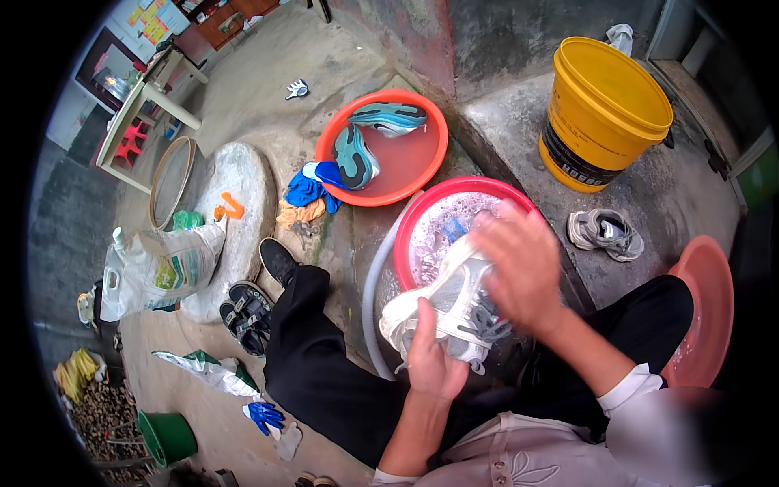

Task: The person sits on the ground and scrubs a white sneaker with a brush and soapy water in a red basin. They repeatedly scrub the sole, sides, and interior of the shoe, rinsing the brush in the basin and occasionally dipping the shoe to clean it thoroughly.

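A white and grey sneaker (447, 304) with grey laces is tilted over the near rim of a pink-red basin (403, 243). My left hand (429, 359) holds the shoe from below, around its heel or midsection. My right hand (523, 268), blurred, is at the shoe's upper side, near the toe or sole edge; whether it grips anything there is unclear. Foamy water fills the basin, and something blue (454, 230) lies in the suds. Behind it, an orange basin (441, 152) holds cloudy water and two teal sneakers (356, 159).
A yellow bucket (602, 115) and another grey sneaker (605, 234) stand on the raised slab at right. A peach basin (706, 304) is beside my knee. A grey hose (370, 298) curves past the pink-red basin. Cloths and gloves (304, 189) lie beside the orange basin.
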Demonstrator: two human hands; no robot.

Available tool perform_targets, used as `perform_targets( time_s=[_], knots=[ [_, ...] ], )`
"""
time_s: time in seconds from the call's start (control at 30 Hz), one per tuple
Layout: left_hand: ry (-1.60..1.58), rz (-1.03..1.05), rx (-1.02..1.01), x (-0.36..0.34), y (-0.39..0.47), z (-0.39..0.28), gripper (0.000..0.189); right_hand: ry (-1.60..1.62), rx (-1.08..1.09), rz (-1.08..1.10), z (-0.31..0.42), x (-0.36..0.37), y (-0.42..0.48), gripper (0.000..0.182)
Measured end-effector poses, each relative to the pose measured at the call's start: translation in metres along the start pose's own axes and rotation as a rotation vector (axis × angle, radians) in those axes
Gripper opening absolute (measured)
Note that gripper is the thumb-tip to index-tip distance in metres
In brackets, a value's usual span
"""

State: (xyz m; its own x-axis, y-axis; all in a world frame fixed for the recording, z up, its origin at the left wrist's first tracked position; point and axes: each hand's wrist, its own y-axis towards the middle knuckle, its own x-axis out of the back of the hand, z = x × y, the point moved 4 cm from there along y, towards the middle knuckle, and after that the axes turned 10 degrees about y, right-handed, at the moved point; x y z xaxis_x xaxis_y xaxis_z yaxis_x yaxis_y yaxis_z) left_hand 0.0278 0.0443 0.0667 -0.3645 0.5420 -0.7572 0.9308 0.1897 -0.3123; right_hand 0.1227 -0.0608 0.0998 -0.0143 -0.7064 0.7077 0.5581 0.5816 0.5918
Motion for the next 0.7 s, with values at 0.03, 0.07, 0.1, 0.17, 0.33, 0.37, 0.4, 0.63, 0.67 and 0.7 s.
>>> perform_targets(
  time_s=[0.03, 0.07, 0.1, 0.17, 0.33, 0.37, 0.4, 0.63, 0.67, 0.7],
  knots=[
    [-0.081, 0.031, -0.009, 0.001, 0.001, -0.001, 0.060, 0.037, -0.011, 0.115, 0.013, -0.009, -0.009, 0.056],
    [-0.161, 0.061, -0.017, 0.005, 0.002, -0.003, 0.061, 0.103, -0.064, 0.159, 0.023, -0.014, -0.019, 0.058],
    [-0.240, 0.091, -0.032, 0.009, 0.004, -0.005, 0.062, 0.171, -0.112, 0.201, 0.030, -0.018, -0.028, 0.059],
    [-0.276, 0.023, 0.016, 0.023, 0.008, -0.002, 0.065, 0.365, -0.090, 0.205, 0.047, -0.022, -0.046, 0.062],
    [-0.334, 0.150, -0.003, 0.018, 0.007, -0.004, 0.067, 0.074, -0.040, 0.262, 0.011, -0.009, -0.025, 0.073],
    [-0.300, 0.096, 0.003, 0.013, 0.005, -0.006, 0.067, 0.105, -0.075, 0.228, 0.014, -0.007, -0.022, 0.073],
    [-0.342, 0.144, -0.001, 0.012, 0.006, -0.005, 0.068, 0.130, -0.111, 0.189, 0.018, -0.007, -0.018, 0.073],
    [-0.243, 0.030, -0.025, 0.018, 0.007, 0.001, 0.068, 0.397, -0.128, 0.139, 0.036, 0.002, -0.038, 0.055],
    [-0.245, 0.065, -0.025, 0.018, 0.007, 0.001, 0.066, 0.413, -0.089, 0.122, 0.031, 0.005, -0.037, 0.050],
    [-0.252, 0.106, -0.020, 0.015, 0.008, 0.003, 0.064, 0.419, -0.050, 0.105, 0.026, 0.009, -0.032, 0.046]
  ],
)
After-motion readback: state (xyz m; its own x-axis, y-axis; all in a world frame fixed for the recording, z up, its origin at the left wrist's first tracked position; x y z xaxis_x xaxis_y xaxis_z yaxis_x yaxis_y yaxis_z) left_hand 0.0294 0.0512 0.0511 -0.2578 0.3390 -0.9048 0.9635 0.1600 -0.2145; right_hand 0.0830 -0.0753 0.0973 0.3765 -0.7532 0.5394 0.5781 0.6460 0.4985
